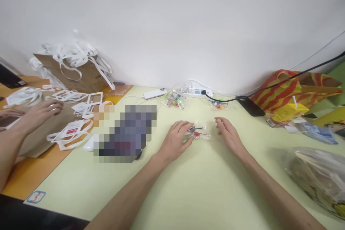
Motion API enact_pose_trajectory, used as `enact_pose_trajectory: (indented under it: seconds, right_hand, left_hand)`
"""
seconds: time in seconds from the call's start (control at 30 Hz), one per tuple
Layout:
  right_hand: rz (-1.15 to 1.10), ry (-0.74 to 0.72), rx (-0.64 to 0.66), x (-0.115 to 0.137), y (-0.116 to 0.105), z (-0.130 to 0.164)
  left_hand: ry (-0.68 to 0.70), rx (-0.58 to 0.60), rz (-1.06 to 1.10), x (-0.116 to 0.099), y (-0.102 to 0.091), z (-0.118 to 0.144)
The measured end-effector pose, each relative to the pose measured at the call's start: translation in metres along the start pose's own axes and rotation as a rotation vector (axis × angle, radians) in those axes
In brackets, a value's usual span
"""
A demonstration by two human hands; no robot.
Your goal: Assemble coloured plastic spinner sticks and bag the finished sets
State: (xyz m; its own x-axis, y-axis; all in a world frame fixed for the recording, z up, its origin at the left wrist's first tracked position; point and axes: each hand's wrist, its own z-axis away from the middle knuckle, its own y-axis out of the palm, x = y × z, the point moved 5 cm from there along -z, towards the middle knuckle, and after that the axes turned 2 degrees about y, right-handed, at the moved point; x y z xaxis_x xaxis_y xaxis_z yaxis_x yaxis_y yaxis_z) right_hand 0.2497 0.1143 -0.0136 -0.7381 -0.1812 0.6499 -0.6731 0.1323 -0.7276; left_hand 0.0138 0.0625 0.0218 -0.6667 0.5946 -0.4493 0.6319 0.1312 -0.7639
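On the pale green table (205, 190), the left hand (175, 139) touched the left end of a clear bag of coloured pieces (198, 134), whether gripping I could not tell; the right hand (229, 134), loosely open, was just beside it; farther lay a white power strip (196, 92)

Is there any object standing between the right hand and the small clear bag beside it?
Nothing visible stands between the right hand and the bag; the gap shows only table. The left hand is at the bag's other side.
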Motion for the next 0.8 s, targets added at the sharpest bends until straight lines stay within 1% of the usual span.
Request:
enact_pose_trajectory:
  seconds: [0.07,0.13,0.27,0.4,0.5,0.63,0.7,0.8]
  right_hand:
    - [-0.138,-0.001,0.057,0.001,-0.002,0.02]
    - [-0.184,-0.021,0.091,0.004,-0.002,0.032]
    - [-0.198,-0.045,0.121,0.01,0.003,0.033]
    - [-0.198,-0.076,0.156,0.012,0.006,0.03]
    - [-0.195,-0.062,0.13,0.011,0.002,0.031]
    - [-0.2,-0.003,0.065,0.01,-0.005,0.031]
    - [-0.199,0.011,0.041,0.01,-0.007,0.031]
    - [-0.204,0.021,0.009,0.01,-0.008,0.031]
  left_hand:
    - [-0.026,0.033,-0.02,0.004,0.005,0.001]
    - [-0.05,0.081,-0.042,0.008,0.01,0.003]
    - [-0.101,0.13,-0.048,0.015,0.014,0.003]
    - [-0.167,0.137,-0.09,0.022,0.01,0.001]
    - [-0.182,0.149,-0.119,0.028,0.003,0.0]
    - [-0.169,0.136,-0.079,0.033,-0.006,-0.001]
    - [-0.137,0.125,-0.049,0.03,-0.009,-0.002]
    - [-0.058,0.116,-0.016,0.019,-0.011,-0.004]
